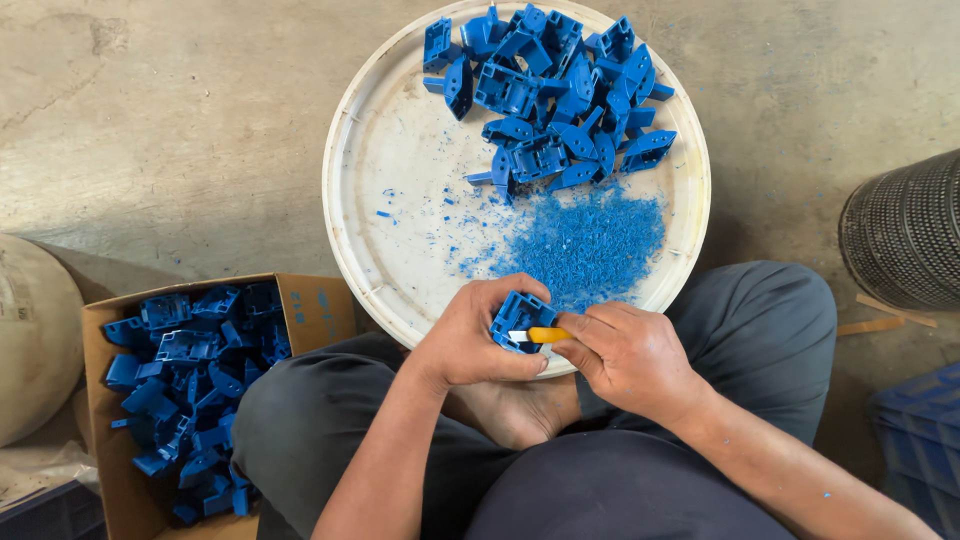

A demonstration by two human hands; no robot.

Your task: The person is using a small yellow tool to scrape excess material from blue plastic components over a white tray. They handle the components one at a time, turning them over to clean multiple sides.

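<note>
A bare concrete floor (180,120), stained and scuffed, fills the upper part of the frame, and you sit on it with your knees spread in dark grey trousers at the bottom. Before you, in the upper centre, lies a round white tray (400,170); a heap of blue plastic parts (555,95) is piled at its top right, and a drift of fine blue shavings (590,245) spreads across its lower right, just above your hands. Your left hand (470,335), at lower centre, is curled tight around a single blue plastic part (517,315), fingers wrapped over its top and thumb underneath, holding it over the tray's near rim. Your right hand (630,355), just beside it, is closed on a small yellow-handled knife (540,336), pinched between thumb and fingers; its pale blade end rests against the part held in the left hand. At lower left of the frame an open cardboard box (300,300) holds more blue pieces (185,390) of the same kind. A pale rounded sack (35,340) sits at the left edge, a dark perforated metal drum (905,230) at the right edge, and a blue crate (925,440) shows in the lower right corner.
</note>
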